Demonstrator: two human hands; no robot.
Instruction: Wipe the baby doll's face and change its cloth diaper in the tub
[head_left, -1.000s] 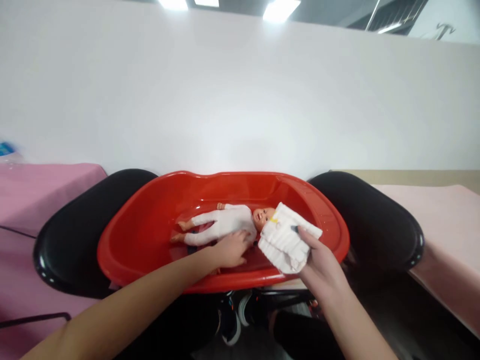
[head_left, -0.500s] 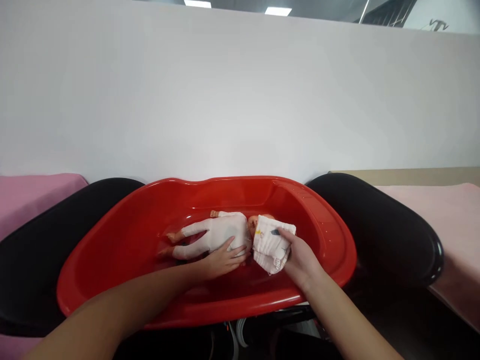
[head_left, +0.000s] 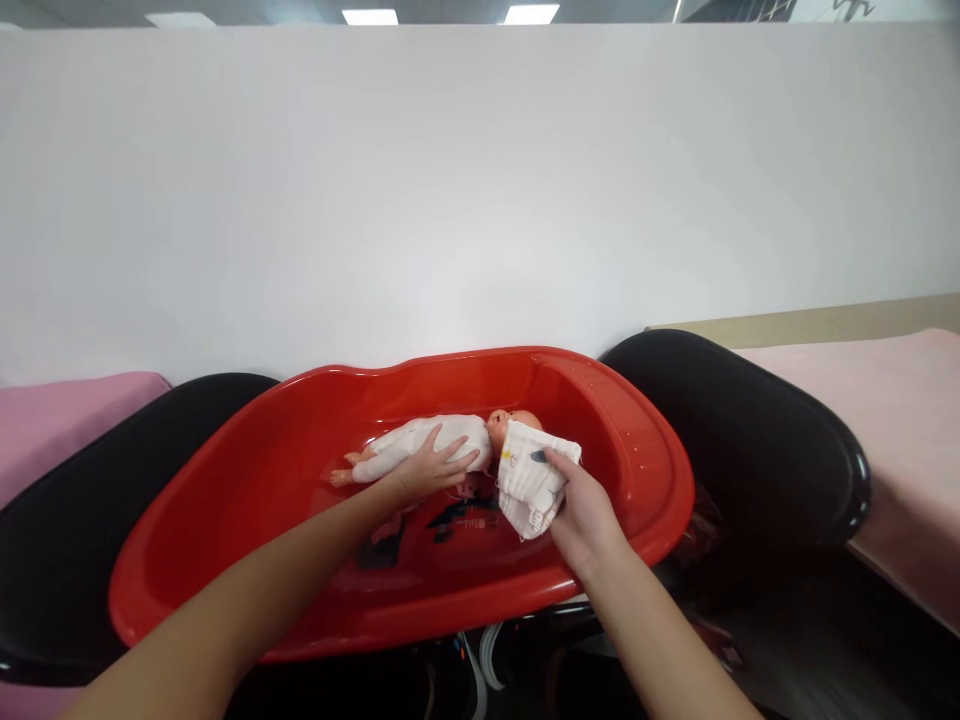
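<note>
A baby doll [head_left: 409,440] in a white body suit lies in the red baby bathtub [head_left: 600,385], feet to the left and head to the right. It is tilted onto its side, toward the far wall of the tub. My left hand [head_left: 431,470] rests on its torso with fingers spread. My right hand [head_left: 585,510] pinches a folded white gauze cloth [head_left: 532,475] with small printed figures, thumb on top. That cloth hangs in front of the doll's head [head_left: 498,425] and hides part of it; whether they touch I cannot tell.
Black rounded surfaces flank the tub at left [head_left: 67,500] and right [head_left: 750,440]. Pink covers [head_left: 71,415] lie beyond the left one, and a paler pink cover [head_left: 900,400] is at the right. A white partition [head_left: 480,200] stands behind.
The doll has rolled from its back onto its side, away from me, with my left hand on it. More dark reflections show on the tub floor. The cloth stays in my right hand.
</note>
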